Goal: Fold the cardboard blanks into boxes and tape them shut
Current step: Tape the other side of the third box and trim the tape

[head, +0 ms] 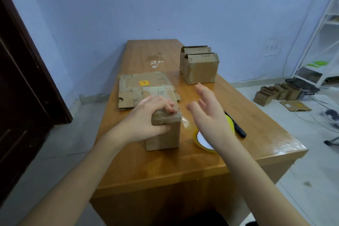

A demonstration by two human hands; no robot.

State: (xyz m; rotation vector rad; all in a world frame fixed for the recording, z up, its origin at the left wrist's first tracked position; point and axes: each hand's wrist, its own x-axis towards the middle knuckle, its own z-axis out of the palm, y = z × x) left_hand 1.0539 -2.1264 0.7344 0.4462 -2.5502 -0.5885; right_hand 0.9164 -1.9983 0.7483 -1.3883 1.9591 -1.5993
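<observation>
Nearest the camera, two bare forearms are reaching in over the near edge of the desk (165, 176). The left hand (146, 121) is gripping the top near corner of a small upright box (165, 134), with its fingers curling over the taped top and the thumb pressing on the side facing the camera. The box is standing toward the near edge, about midway across the desk. The right hand (207, 113) is hovering just to the right of the box, fingers spread wide and holding nothing; it is blurred, so its exact pose is unclear.

Under that hand a tape roll (203, 139) is lying flat, and a loose clear tail of tape (185, 122) is sticking out beside the box's right edge. A black tool (238, 128), probably a cutter, is lying just past the roll.

Behind the box, flat cardboard blanks (139, 88) are lying stacked toward the left edge. Two folded boxes (200, 64) with raised flaps are sitting at the far right.

The box is probably light and hollow, its corrugated walls fairly stiff yet easy to dent, and the taped top looks slick. Holding it by the corners and edges, where the walls brace each other, should be safer than squeezing a wall's middle.
</observation>
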